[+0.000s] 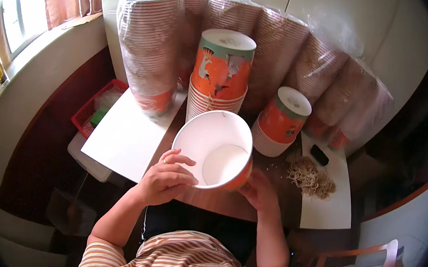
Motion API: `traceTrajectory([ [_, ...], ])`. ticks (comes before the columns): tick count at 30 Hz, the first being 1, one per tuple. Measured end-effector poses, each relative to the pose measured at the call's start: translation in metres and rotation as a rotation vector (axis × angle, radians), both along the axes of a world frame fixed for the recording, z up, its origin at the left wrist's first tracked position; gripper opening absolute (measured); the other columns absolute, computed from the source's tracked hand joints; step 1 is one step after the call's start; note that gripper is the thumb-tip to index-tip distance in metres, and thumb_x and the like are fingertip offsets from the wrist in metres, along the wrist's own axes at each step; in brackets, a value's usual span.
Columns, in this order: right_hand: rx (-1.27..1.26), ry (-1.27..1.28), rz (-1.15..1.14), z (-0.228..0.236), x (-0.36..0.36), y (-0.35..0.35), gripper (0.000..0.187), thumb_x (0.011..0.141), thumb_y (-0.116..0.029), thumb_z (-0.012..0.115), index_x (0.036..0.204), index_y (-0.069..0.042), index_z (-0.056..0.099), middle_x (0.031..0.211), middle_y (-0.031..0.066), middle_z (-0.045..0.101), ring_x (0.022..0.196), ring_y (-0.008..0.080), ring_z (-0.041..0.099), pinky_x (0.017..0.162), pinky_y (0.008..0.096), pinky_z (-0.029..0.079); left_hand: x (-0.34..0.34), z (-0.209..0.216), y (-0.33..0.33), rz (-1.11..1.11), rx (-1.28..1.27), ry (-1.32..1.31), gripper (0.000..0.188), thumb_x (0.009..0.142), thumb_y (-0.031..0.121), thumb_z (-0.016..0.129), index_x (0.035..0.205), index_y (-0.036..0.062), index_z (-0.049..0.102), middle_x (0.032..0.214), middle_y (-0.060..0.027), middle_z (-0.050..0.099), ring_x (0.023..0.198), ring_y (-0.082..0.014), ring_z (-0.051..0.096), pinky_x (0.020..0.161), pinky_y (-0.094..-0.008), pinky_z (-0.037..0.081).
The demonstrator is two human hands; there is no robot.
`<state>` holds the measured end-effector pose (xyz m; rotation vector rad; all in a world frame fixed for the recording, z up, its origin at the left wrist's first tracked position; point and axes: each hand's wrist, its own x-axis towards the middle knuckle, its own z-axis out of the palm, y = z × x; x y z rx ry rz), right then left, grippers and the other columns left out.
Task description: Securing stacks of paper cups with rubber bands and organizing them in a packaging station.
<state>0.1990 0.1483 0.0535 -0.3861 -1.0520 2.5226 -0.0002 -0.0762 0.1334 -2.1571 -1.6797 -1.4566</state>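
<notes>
- Over the brown table [227, 201], just in front of the person's chest, a paper cup [215, 149] is held up between both hands, tipped so that its open mouth faces the camera and the white inside and round bottom show.
- Left hand [166, 178] grasps the cup at its near rim: the thumb lies over the lip into the white inside, and the curled fingers [182, 159] rest along the rim's outer edge. A ring shows on one finger.
- Right hand [259, 190] is at the cup's lower right, against its orange outer wall near the base. The cup hides most of its fingers, so how tightly they close cannot be told; the hand touches the cup and seems to support it from beneath.
- Behind the cup stands a tall stack [220, 76] of the same orange printed cups, bottoms up, with a white base on top.
- To its right a shorter stack [281, 122] leans a little, also bottom up.
- Along the back, against the wall, several long sleeves [150, 47] of cups in clear plastic wrap stand side by side.
- A white sheet [123, 139] lies on the table's left part, and another white sheet [330, 205] on the right.
- On the right sheet sits a heap of tan shreds [312, 177] and, just beyond it, a small black object [319, 155].
- A red basket [92, 109] stands off the table's left edge, near the window.
</notes>
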Motion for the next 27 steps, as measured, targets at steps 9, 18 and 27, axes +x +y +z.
traceTrajectory([
  [9, 1.058, -0.051, -0.691, 0.135, 0.051, 0.035, 0.013, 0.080, -0.001, 0.067, 0.090, -0.004, 0.060, 0.086, 0.0024, 0.062, 0.080, 0.0127, 0.060, 0.070, 0.0276, 0.052, -0.011, 0.002, 0.010, 0.239, 0.173, -0.033, 0.036, 0.071, 0.002, 0.070, 0.105, 0.0123, 0.065, 0.118, -0.0098, 0.057, 0.115, -0.0279, 0.051, 0.098, -0.0426, 0.039],
  [18, 2.262, 0.090, -1.009, 0.295, -0.033, 0.074, 0.019, 0.076, 0.005, 0.064, 0.093, -0.002, 0.061, 0.087, 0.0128, 0.064, 0.080, 0.0292, 0.063, 0.071, 0.0332, 0.050, -0.077, -0.065, 0.078, 0.449, 0.181, -0.459, 0.045, 0.081, 0.010, 0.066, 0.122, 0.0040, 0.051, 0.128, -0.0123, 0.047, 0.108, -0.0243, 0.053, 0.093, -0.0376, 0.042],
  [27, 2.310, -0.011, -0.559, 0.291, -0.132, 0.106, 0.017, 0.078, 0.004, 0.059, 0.094, -0.002, 0.058, 0.089, 0.0154, 0.065, 0.080, 0.0305, 0.064, 0.068, 0.0347, 0.051, -0.073, -0.125, 0.127, 0.617, 0.243, -0.337, 0.062, 0.084, 0.022, 0.061, 0.136, 0.0021, 0.035, 0.137, -0.0218, 0.036, 0.126, -0.0367, 0.037, 0.105, -0.0423, 0.032],
])
